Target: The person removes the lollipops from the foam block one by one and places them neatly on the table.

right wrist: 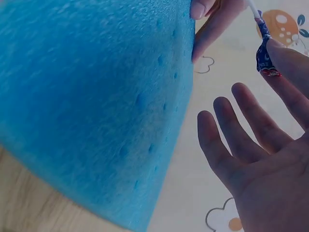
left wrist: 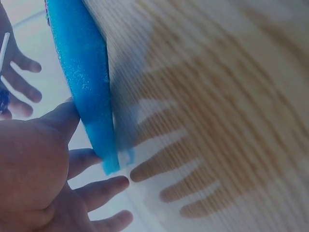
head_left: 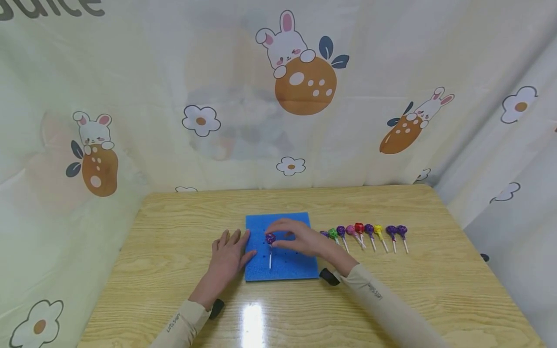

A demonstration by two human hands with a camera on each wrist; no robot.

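Observation:
My right hand (head_left: 300, 238) pinches a lollipop (head_left: 270, 239) in a dark purple wrapper between thumb and index finger. Its white stick points down over a blue foam board (head_left: 300, 270) dotted with small holes. In the right wrist view the wrapped candy (right wrist: 264, 59) sits at the fingertips, the other fingers spread apart. My left hand (head_left: 227, 256) lies at the board's left edge with fingers spread. Thumb and fingers touch the foam's side (left wrist: 89, 82) in the left wrist view. Whether the stick's tip touches the foam, I cannot tell.
Right of the board, several wrapped lollipops lie in a row on the wooden table (head_left: 435, 290), among them a green one (head_left: 332, 233), a red one (head_left: 359, 227) and a yellow one (head_left: 378, 229). A patterned curtain (head_left: 235, 72) hangs behind the table.

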